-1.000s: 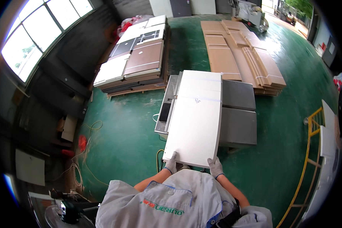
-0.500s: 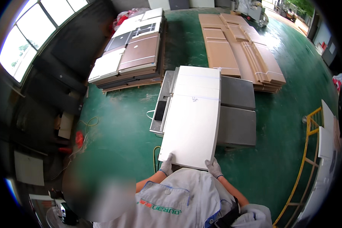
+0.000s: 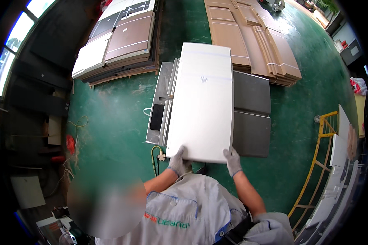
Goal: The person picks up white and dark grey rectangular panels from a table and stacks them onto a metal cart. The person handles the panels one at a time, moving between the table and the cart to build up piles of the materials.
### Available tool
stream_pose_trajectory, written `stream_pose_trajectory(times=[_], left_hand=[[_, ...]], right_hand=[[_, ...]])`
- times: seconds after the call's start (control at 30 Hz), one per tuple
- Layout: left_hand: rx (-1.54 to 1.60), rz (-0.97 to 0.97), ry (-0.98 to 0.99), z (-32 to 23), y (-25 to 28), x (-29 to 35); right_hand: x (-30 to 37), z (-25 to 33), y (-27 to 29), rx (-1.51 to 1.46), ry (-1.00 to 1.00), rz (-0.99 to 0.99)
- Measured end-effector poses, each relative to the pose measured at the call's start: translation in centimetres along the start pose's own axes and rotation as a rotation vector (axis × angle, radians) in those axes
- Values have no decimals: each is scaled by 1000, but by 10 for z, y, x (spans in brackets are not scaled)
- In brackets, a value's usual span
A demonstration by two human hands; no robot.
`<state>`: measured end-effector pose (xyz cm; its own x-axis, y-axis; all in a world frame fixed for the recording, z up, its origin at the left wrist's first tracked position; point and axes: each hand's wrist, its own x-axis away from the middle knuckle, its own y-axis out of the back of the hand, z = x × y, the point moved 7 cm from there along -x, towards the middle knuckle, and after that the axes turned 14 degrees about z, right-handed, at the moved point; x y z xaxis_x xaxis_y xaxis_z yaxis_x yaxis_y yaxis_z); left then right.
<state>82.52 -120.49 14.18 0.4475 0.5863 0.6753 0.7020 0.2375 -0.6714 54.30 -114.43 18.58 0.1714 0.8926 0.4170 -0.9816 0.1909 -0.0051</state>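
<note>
A long white panel (image 3: 202, 102) lies lengthwise across a grey metal machine table (image 3: 251, 132). Its far end reaches past the table, and its near end overhangs toward me. My left hand (image 3: 178, 161), in a pale work glove, grips the near left corner, thumb on top and the other fingers out of sight below. At the near right corner my right hand (image 3: 233, 160), gloved too, clasps the edge the same way. Left of the panel run a metal fence rail (image 3: 171, 100) and a side ledge carrying a flat black rectangular thing (image 3: 156, 117).
Beyond the table stand a stack of white and brown boards (image 3: 129, 36) and a stack of brown panels (image 3: 229, 38). A yellow-framed rack (image 3: 315, 171) with leaning panels is at the right. A cable with a plug (image 3: 161, 156) hangs by my left hand.
The white panel has slid away from me across the table, both hands staying on its near corners. My arms reach farther out, and the whole view has shifted a little.
</note>
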Motion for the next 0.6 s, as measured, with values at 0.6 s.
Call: stream_pose_trajectory(times=[0.6], left_hand=[[-587, -175, 293, -137, -68, -151]], right_hand=[[-145, 60, 220, 817, -376, -888]])
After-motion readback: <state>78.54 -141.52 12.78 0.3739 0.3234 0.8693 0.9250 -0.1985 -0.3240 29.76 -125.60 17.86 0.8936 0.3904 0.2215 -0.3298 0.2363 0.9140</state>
